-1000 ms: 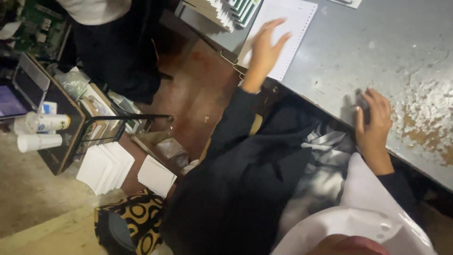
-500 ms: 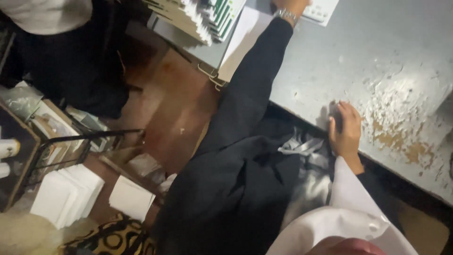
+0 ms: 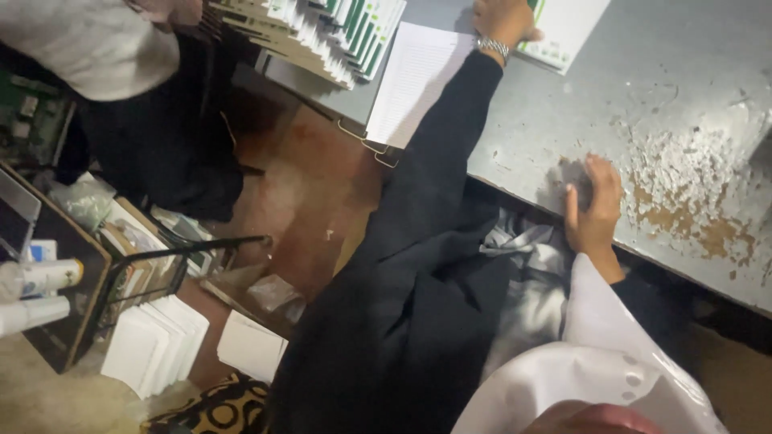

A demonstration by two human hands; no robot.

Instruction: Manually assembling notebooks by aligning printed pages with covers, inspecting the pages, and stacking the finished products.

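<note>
1. Two hands rest on the grey table (image 3: pixel 667 88); left hand (image 3: pixel 503 18), at twelve o'clock, presses flat on a green-edged booklet (image 3: pixel 563 28), fingers spread, gripping nothing.
2. Right hand (image 3: pixel 593 210), at three o'clock, lies fingers-down near the table edge, holding nothing.

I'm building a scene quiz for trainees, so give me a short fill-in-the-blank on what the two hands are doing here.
1. The left hand rests on a white and ____ booklet.
2. The left wrist wears a ____ watch.
3. The right hand lies flat on the grey ____, holding nothing.
4. A lined white sheet lies ____ the left sleeve.

Missing words: green; metal; table; beside
</note>
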